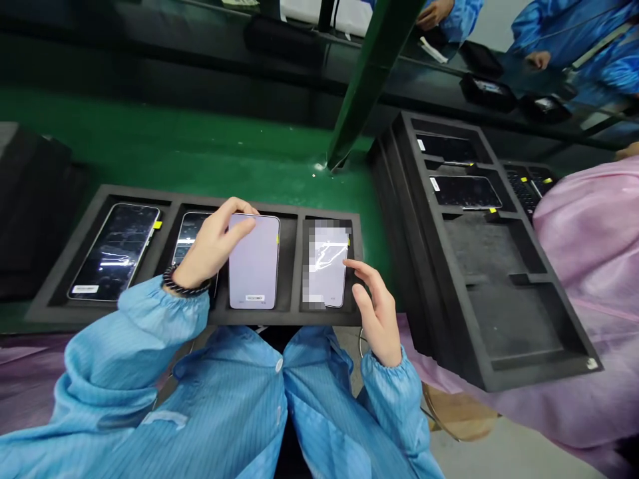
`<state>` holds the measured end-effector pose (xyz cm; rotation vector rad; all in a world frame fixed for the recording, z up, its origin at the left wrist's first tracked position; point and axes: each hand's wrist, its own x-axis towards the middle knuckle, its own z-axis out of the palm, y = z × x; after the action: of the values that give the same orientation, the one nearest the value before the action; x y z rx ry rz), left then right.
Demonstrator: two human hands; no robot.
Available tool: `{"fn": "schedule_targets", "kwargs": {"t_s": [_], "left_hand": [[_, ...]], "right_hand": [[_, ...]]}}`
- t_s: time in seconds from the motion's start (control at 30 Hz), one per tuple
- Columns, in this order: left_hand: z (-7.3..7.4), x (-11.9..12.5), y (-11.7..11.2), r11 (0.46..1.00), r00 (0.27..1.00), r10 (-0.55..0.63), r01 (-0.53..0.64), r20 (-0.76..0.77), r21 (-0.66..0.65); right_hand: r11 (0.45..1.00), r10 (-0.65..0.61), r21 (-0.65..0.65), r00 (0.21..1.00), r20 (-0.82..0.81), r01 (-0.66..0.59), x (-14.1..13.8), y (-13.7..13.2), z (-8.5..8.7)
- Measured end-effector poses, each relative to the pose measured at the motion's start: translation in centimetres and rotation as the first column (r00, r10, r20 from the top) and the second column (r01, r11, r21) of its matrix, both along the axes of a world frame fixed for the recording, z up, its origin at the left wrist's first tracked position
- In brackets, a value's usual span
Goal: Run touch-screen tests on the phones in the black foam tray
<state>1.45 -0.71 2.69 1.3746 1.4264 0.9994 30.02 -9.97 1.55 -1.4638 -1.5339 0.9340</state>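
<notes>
My left hand (217, 243), with a dark braided band at the wrist, is closed on the upper end of a smartphone (254, 269) with a lit pale lilac screen. Its thumb lies over the screen's top, and its other fingers curl at the top edge, partly hidden. My right hand (377, 306) has its fingers apart, the index fingertip at the right edge of another lit smartphone (332, 266), which is partly blurred out. Both phones are in a black compartment tray (294, 318). My left hand partly covers a dark-screened phone (187, 233); another dark phone (114, 253) lies at the tray's left.
Stacked black trays (439, 266) stand at the right, the top one holding two phones. A green post (369, 80) rises behind my tray from the green bench (200, 146). A person in a pink garment (589, 266) is close on the right; blue-sleeved people work across.
</notes>
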Motion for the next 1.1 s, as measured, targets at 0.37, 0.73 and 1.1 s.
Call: {"fn": "schedule_targets", "kwargs": {"t_s": [0.37, 0.73, 1.1], "left_hand": [[0.9, 2.0, -6.7, 0.995, 0.964, 0.084, -0.067, 0.251, -0.075], [2.7, 3.8, -11.9, 0.962, 0.94, 0.021, 0.074, 0.342, -0.262], [4.2, 3.9, -13.2, 0.977, 0.946, -0.012, 0.079, 0.324, -0.195]], "right_hand": [[0.959, 0.122, 0.234, 0.979, 0.163, -0.159, -4.0, 2.3, 3.5], [0.58, 0.096, 0.567, 0.74, 0.666, -0.585, -5.4, 2.1, 6.4], [0.446, 0.38, 0.636, 0.776, 0.503, -0.63, -5.2, 0.2, 7.0]]}}
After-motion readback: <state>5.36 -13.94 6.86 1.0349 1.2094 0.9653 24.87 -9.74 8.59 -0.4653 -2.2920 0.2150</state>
